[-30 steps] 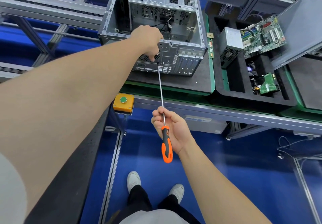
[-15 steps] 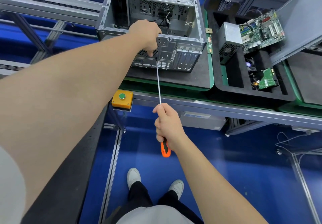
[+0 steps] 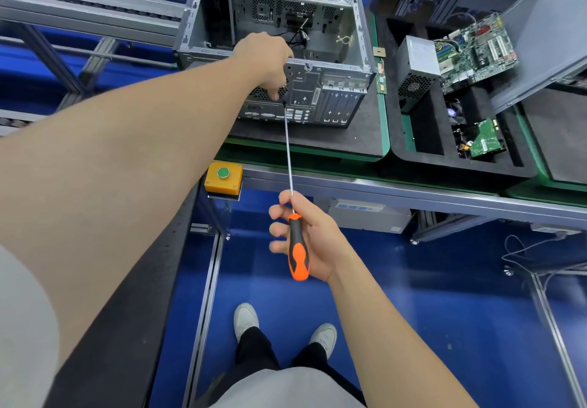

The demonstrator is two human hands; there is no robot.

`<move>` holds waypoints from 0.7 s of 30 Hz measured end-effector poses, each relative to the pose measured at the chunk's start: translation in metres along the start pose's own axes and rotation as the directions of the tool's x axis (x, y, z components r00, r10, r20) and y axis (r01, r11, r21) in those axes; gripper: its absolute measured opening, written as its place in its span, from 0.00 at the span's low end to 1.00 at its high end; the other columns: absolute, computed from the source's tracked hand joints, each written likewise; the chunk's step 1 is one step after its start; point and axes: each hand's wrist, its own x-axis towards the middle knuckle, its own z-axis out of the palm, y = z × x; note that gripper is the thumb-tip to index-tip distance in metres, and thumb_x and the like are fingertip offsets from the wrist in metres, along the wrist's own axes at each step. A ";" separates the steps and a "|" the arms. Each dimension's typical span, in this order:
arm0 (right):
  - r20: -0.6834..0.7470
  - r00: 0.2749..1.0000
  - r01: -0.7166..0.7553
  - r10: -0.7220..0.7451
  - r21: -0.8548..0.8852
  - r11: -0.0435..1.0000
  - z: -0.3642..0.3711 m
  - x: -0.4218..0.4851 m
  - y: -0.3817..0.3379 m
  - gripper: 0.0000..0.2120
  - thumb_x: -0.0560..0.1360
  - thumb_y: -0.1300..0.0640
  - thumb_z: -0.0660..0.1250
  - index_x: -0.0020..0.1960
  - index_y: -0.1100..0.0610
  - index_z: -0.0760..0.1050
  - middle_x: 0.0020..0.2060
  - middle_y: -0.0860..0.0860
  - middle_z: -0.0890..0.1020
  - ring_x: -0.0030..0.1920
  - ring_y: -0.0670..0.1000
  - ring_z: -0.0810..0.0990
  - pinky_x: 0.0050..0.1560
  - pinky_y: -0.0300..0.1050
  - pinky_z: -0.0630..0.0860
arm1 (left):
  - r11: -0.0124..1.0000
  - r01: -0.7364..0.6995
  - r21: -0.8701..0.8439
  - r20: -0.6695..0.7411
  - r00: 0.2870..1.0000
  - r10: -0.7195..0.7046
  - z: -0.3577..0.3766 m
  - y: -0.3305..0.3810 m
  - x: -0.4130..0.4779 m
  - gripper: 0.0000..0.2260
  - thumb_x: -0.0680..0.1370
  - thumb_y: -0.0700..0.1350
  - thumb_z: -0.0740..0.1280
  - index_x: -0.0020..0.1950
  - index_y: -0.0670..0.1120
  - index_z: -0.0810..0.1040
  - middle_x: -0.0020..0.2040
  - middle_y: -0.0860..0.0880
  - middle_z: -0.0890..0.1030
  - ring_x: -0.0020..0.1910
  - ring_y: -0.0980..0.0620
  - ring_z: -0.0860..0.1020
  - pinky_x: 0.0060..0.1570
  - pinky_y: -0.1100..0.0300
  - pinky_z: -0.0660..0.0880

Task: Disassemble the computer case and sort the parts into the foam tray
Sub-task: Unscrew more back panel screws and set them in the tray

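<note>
left grip (image 3: 266,58): the person's left hand, draped over the upper rear edge of the computer case (image 3: 336,42); fingers curl down onto the rear panel at the tool tip. whether they pinch anything cannot be told.
right grip (image 3: 305,239): the person's right hand, below the desk (image 3: 413,194) edge; holds the screwdriver (image 3: 297,248) by its orange-and-black handle, which lies across the palm, thumb and forefinger at the top of the handle.
screwdriver: long thin shaft runs up from the right grip to the rear panel; tip meets the panel just beside the fan grille, under the left fingertips.
computer case: bare metal shell, open side up, rear panel toward the person; stands on a black mat (image 3: 317,140) on the desk; loose cables inside.
foam tray (image 3: 460,169): black, just right of the case, on the same desk.
tray contents: power supply (image 3: 416,64) upright at the left; motherboard (image 3: 473,51) tilted at the far side; small green card (image 3: 484,142) in a near compartment.
side panel (image 3: 546,26): grey sheet, leaning at the tray's right.
button box (image 3: 223,178): yellow, green button, on the desk's front edge.
</note>
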 end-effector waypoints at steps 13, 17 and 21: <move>-0.430 0.776 -0.197 -0.461 -0.860 0.471 0.001 0.004 0.019 0.13 0.87 0.47 0.53 0.51 0.49 0.72 0.31 0.54 0.75 0.27 0.56 0.72 0.28 0.53 0.75 | 1.000 0.010 0.016 0.003 1.000 -0.010 -0.001 0.001 -0.005 0.40 0.64 0.54 0.84 0.73 0.47 0.75 0.58 0.42 0.84 0.58 0.35 0.80 0.53 0.42 0.80; -0.411 0.700 -0.270 -0.584 -0.910 0.316 -0.002 0.004 0.021 0.13 0.86 0.45 0.53 0.49 0.49 0.71 0.32 0.51 0.77 0.30 0.55 0.72 0.34 0.53 0.76 | 0.999 0.007 0.032 0.006 1.000 -0.007 -0.002 0.002 -0.005 0.40 0.65 0.54 0.84 0.73 0.48 0.75 0.58 0.42 0.84 0.58 0.35 0.80 0.52 0.42 0.80; -0.469 0.883 -0.111 -0.034 -0.279 0.954 0.003 0.003 0.012 0.20 0.81 0.51 0.56 0.42 0.60 0.82 0.29 0.54 0.73 0.25 0.56 0.69 0.31 0.48 0.73 | 1.000 0.014 0.018 0.015 1.000 -0.014 -0.002 0.002 -0.006 0.40 0.65 0.54 0.84 0.73 0.48 0.75 0.58 0.43 0.84 0.58 0.35 0.80 0.53 0.42 0.80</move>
